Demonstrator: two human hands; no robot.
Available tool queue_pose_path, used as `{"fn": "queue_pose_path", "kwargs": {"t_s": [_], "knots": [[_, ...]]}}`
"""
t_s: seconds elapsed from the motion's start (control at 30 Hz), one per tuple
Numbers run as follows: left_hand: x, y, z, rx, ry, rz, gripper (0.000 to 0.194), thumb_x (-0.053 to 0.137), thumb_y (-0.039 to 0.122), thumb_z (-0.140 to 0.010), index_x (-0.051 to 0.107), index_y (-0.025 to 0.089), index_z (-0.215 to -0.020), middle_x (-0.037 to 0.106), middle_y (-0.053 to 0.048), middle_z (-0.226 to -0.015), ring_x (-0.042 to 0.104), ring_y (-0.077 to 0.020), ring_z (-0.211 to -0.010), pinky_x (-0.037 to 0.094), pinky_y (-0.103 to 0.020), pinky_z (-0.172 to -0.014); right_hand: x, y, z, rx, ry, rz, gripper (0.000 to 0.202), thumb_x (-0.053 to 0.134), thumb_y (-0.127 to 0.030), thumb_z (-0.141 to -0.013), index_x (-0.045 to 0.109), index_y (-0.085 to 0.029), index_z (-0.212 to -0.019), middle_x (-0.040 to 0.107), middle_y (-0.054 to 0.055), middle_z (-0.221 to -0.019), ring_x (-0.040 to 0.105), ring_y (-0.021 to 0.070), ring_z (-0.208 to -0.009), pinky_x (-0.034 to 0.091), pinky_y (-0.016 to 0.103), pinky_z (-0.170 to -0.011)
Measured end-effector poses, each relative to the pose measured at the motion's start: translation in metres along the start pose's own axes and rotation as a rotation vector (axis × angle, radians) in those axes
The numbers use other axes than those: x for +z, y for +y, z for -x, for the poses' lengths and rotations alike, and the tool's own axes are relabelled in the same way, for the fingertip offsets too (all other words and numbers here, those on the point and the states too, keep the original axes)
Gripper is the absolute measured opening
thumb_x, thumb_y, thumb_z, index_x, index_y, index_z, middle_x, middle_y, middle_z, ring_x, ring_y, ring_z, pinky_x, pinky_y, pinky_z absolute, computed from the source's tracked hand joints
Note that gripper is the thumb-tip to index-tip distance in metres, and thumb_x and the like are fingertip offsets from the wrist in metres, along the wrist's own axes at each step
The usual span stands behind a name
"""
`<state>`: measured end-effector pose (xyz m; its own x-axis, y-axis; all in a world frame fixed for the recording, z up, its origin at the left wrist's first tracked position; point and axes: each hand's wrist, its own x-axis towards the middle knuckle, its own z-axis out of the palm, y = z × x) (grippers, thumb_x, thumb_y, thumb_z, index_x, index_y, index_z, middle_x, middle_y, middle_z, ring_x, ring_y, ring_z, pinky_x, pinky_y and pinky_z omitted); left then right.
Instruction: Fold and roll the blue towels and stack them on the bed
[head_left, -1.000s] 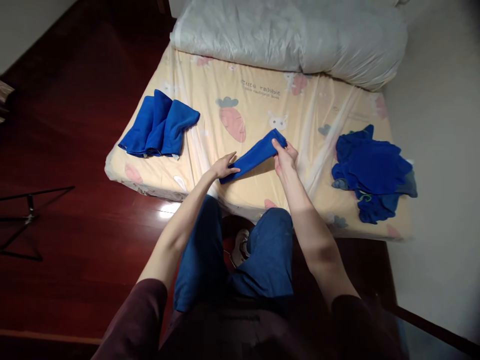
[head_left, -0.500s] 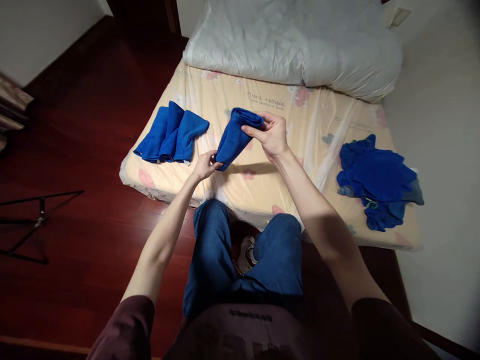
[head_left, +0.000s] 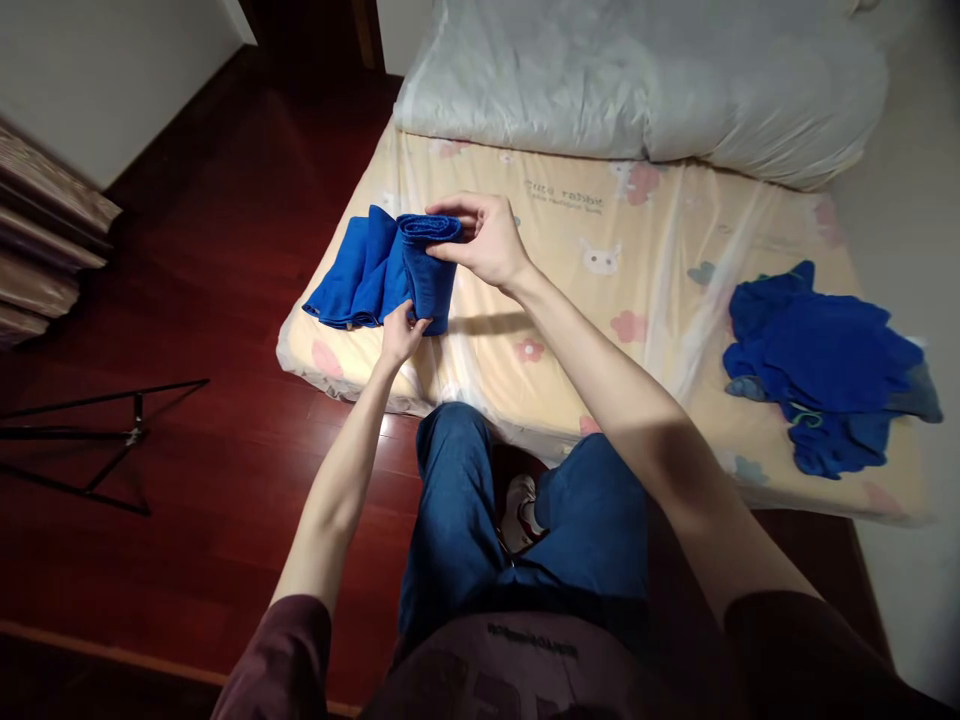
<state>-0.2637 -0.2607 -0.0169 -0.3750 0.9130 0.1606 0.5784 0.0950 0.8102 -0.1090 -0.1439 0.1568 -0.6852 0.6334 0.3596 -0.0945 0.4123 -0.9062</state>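
Observation:
A rolled blue cloth (head_left: 429, 270) is held upright between both hands, its spiral end facing up. My right hand (head_left: 486, 238) grips the top of the roll, thumb in front and fingers behind. My left hand (head_left: 403, 335) pinches its lower end. Directly left of the roll, and partly covered by it, several folded blue cloths (head_left: 349, 268) lie side by side on the bed (head_left: 562, 370). A loose heap of blue cloths (head_left: 832, 350) rests at the bed's right side.
A large bundle in clear plastic (head_left: 637, 80) lies across the bed's back. On the floor at left stand black metal legs (head_left: 97, 435), with a striped curtain (head_left: 45, 240) behind them. A wall borders the right side.
Both hands have carried the rolled cloth left, from beside the folded cloths to against them. The roll is now more upright. The view has shifted, so the bed appears further right.

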Motion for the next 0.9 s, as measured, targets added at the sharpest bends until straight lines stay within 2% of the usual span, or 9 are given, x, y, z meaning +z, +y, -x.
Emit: {"fn": "queue_pose_path", "kwargs": {"t_s": [0.2, 0.43, 0.6, 0.67, 0.73, 0.8, 0.83, 0.9], "knots": [[0.003, -0.01, 0.002, -0.039, -0.007, 0.018, 0.014, 0.067, 0.028, -0.084, 0.055, 0.02, -0.084, 0.069, -0.004, -0.079, 0.068, -0.0218, -0.075, 0.052, -0.029, -0.072, 0.003, 0.021, 0.004, 0.039, -0.006, -0.014, 0.053, 0.091, -0.029, -0.067, 0.068, -0.015, -0.112, 0.075, 0.011, -0.121, 0.07, 0.028, -0.122, 0.055, 0.046, -0.112], [0.002, -0.008, 0.003, -0.034, -0.05, 0.005, 0.011, 0.063, 0.028, -0.086, 0.061, 0.018, -0.091, 0.07, -0.005, -0.079, 0.068, -0.0223, -0.077, 0.051, -0.029, -0.073, 0.009, 0.014, 0.003, 0.094, 0.037, -0.144, 0.051, 0.095, -0.017, -0.057, 0.07, -0.015, -0.102, 0.078, 0.007, -0.108, 0.07, 0.0285, -0.122, 0.053, 0.048, -0.114], [0.004, -0.01, 0.003, -0.044, -0.061, -0.024, 0.013, 0.063, 0.027, -0.087, 0.065, 0.016, -0.093, 0.067, -0.005, -0.075, 0.065, -0.0221, -0.075, 0.05, -0.029, -0.074, 0.01, 0.019, 0.006, 0.098, 0.022, -0.158, 0.055, 0.098, -0.02, -0.055, 0.07, -0.015, -0.103, 0.078, 0.008, -0.109, 0.072, 0.0276, -0.118, 0.053, 0.049, -0.113], [0.003, -0.009, 0.0, -0.058, -0.05, -0.027, 0.021, 0.066, 0.03, -0.088, 0.067, 0.014, -0.101, 0.069, -0.006, -0.082, 0.065, -0.022, -0.078, 0.051, -0.03, -0.077, 0.009, 0.023, 0.003, 0.084, 0.008, -0.13, 0.059, 0.099, -0.026, -0.056, 0.07, -0.016, -0.106, 0.078, 0.009, -0.113, 0.071, 0.0279, -0.12, 0.053, 0.049, -0.113], [-0.001, -0.002, 0.0, -0.084, 0.028, -0.017, 0.045, 0.072, 0.036, -0.087, 0.063, 0.011, -0.124, 0.07, -0.012, -0.103, 0.066, -0.023, -0.086, 0.054, -0.032, -0.082, 0.007, 0.022, -0.002, 0.063, 0.021, -0.083, 0.07, 0.101, -0.034, -0.055, 0.068, -0.018, -0.115, 0.076, 0.01, -0.124, 0.066, 0.0292, -0.129, 0.051, 0.05, -0.115], [-0.007, 0.012, 0.013, -0.112, 0.171, -0.021, 0.075, 0.077, 0.042, -0.087, 0.047, 0.012, -0.149, 0.061, -0.02, -0.131, 0.066, -0.0269, -0.105, 0.056, -0.037, -0.09, 0.001, 0.018, -0.005, 0.031, 0.078, -0.017, 0.088, 0.103, -0.042, -0.052, 0.064, -0.022, -0.129, 0.068, 0.011, -0.14, 0.055, 0.0299, -0.143, 0.045, 0.05, -0.121], [-0.01, 0.021, 0.027, -0.122, 0.244, -0.035, 0.084, 0.075, 0.045, -0.089, 0.038, 0.013, -0.157, 0.054, -0.023, -0.141, 0.063, -0.0294, -0.116, 0.055, -0.04, -0.096, -0.003, 0.015, -0.003, 0.008, 0.122, 0.019, 0.096, 0.103, -0.045, -0.052, 0.061, -0.025, -0.135, 0.062, 0.011, -0.149, 0.048, 0.0289, -0.15, 0.041, 0.048, -0.124], [-0.01, 0.044, 0.076, -0.129, 0.322, -0.088, 0.081, 0.063, 0.046, -0.098, 0.028, 0.016, -0.164, 0.045, -0.024, -0.152, 0.054, -0.0324, -0.134, 0.052, -0.046, -0.107, -0.014, 0.013, 0.016, -0.036, 0.235, 0.074, 0.099, 0.1, -0.053, -0.058, 0.056, -0.03, -0.143, 0.049, 0.008, -0.162, 0.036, 0.0243, -0.158, 0.032, 0.041, -0.13]]}}
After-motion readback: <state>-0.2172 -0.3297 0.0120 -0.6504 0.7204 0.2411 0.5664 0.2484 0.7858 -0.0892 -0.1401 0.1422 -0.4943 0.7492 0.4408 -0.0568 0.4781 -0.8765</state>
